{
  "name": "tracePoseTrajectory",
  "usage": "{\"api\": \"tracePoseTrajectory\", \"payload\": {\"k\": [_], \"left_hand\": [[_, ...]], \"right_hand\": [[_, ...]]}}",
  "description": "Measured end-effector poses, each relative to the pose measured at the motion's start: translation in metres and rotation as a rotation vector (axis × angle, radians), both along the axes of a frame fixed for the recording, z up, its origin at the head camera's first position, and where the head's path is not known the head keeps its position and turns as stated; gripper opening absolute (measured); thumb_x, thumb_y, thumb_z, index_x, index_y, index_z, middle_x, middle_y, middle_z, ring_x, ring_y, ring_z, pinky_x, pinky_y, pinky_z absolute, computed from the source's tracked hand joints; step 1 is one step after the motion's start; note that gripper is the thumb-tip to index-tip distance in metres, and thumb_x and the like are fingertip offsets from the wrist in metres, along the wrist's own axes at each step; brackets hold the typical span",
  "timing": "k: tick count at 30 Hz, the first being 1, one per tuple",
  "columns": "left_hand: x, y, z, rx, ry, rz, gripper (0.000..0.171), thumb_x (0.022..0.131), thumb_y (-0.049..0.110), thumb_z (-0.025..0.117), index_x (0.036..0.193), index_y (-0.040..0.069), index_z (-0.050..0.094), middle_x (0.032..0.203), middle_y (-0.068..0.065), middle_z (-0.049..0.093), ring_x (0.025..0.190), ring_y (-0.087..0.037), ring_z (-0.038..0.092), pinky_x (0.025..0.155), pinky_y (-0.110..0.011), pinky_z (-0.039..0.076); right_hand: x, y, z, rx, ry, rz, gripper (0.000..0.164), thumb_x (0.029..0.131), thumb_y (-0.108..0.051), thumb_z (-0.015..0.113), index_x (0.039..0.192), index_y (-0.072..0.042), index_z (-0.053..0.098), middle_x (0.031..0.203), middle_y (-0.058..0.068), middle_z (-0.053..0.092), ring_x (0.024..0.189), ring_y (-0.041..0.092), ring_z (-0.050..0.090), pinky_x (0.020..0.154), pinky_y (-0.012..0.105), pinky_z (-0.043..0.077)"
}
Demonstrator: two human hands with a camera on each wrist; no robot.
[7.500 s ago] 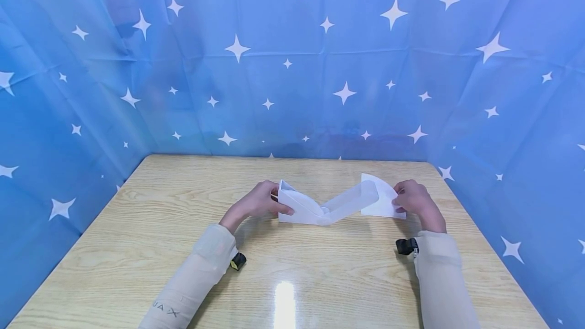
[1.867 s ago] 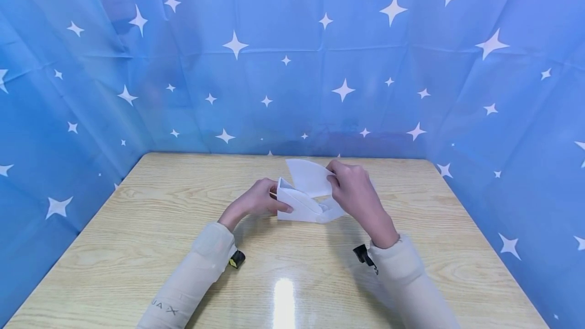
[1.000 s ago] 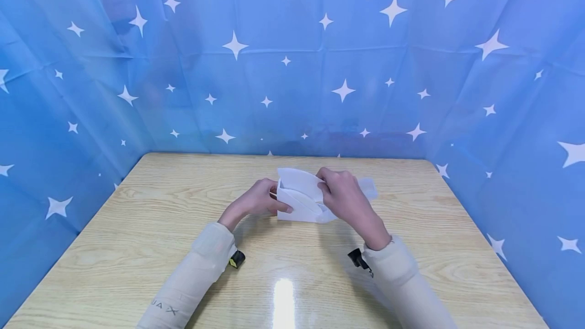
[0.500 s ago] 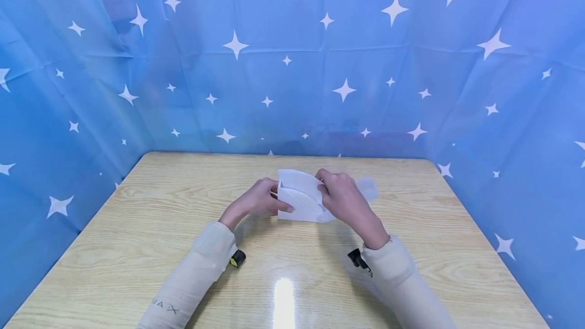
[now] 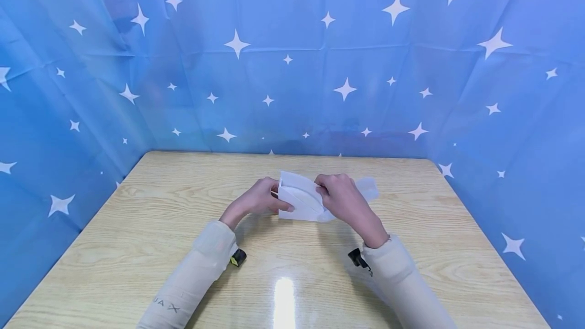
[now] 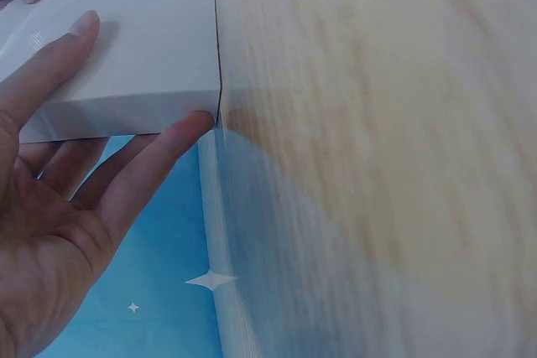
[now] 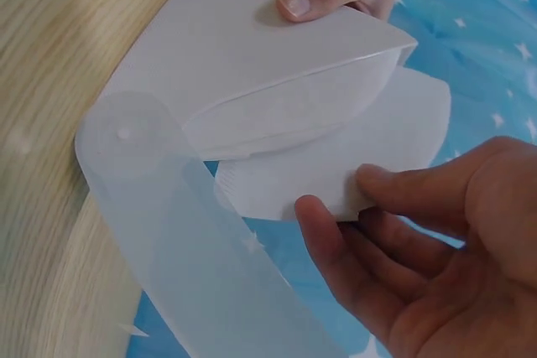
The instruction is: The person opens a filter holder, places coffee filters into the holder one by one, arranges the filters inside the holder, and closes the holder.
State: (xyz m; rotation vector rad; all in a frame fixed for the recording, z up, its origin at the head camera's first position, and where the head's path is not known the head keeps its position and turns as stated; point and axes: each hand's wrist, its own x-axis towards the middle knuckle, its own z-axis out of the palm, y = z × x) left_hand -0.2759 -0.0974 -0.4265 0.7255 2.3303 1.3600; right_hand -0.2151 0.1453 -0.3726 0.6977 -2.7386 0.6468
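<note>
A white filter case [image 5: 299, 209] stands on the table, its translucent lid [image 7: 185, 241] swung out to the right. My left hand [image 5: 260, 198] grips the case's left end, thumb on the near face, fingers along the side in the left wrist view. My right hand [image 5: 342, 198] pinches a white fan-shaped paper coffee filter [image 7: 394, 132], perhaps a stack, between thumb and fingers. The paper stands partly inside the case's open top, its curved edge above the rim. How deep it sits is hidden. A pale curved sheet [image 7: 294, 106] shows at the case's opening.
The wooden table [image 5: 183, 176] ends at a blue star-patterned curtain [image 5: 292, 90] behind and at both sides. A bright light reflection [image 5: 285, 298] lies near the front. Each wrist carries a small black camera [image 5: 238, 258].
My right hand has lifted the paper filter from the table at right, brought it left to the case and, lately, lowered it slightly into the opening. My left hand has stayed on the case.
</note>
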Motion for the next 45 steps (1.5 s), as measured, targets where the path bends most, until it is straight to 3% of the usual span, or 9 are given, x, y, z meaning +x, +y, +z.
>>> {"api": "tracePoseTrajectory", "payload": {"k": [7,15,23,35,45], "left_hand": [[0.001,0.000,0.001,0.005,-0.015,0.005,0.029,0.085,0.018,0.087,0.110,0.011,0.075,0.099,-0.006,0.077,0.080,-0.016,0.071,0.071,-0.049,0.064],[0.001,-0.001,0.001,-0.002,-0.016,0.009,0.030,0.085,0.019,0.087,0.111,0.012,0.075,0.097,-0.006,0.077,0.080,-0.017,0.071,0.071,-0.048,0.064],[0.001,-0.001,-0.001,0.005,-0.013,0.012,0.030,0.085,0.018,0.087,0.111,0.011,0.074,0.098,-0.006,0.077,0.081,-0.017,0.071,0.070,-0.048,0.064],[0.001,-0.001,-0.001,-0.006,-0.008,0.016,0.031,0.084,0.020,0.087,0.111,0.012,0.075,0.098,-0.006,0.077,0.079,-0.018,0.072,0.069,-0.046,0.064],[0.001,-0.001,0.000,-0.004,-0.015,0.012,0.031,0.085,0.020,0.087,0.112,0.011,0.074,0.101,-0.007,0.076,0.081,-0.018,0.072,0.069,-0.046,0.064]], "right_hand": [[0.000,-0.001,-0.002,0.016,-0.016,0.005,0.014,0.100,0.002,0.061,0.102,-0.004,0.073,0.082,0.010,0.072,0.054,0.010,0.050,0.055,0.024,0.043],[0.000,-0.003,-0.004,0.030,0.000,-0.001,0.021,0.099,0.004,0.059,0.089,-0.006,0.073,0.077,0.007,0.071,0.055,0.011,0.048,0.056,0.025,0.042],[-0.001,-0.005,-0.006,0.039,0.017,0.001,0.017,0.097,0.005,0.060,0.102,-0.004,0.074,0.090,0.012,0.076,0.060,0.010,0.056,0.057,0.025,0.047],[-0.003,-0.005,-0.012,0.053,0.005,0.008,0.022,0.097,0.005,0.061,0.089,-0.010,0.076,0.083,0.005,0.075,0.060,0.011,0.052,0.060,0.027,0.045],[-0.004,-0.007,-0.015,0.066,-0.020,0.009,0.027,0.094,0.011,0.058,0.092,-0.008,0.078,0.087,0.006,0.078,0.065,0.010,0.057,0.063,0.028,0.049]]}}
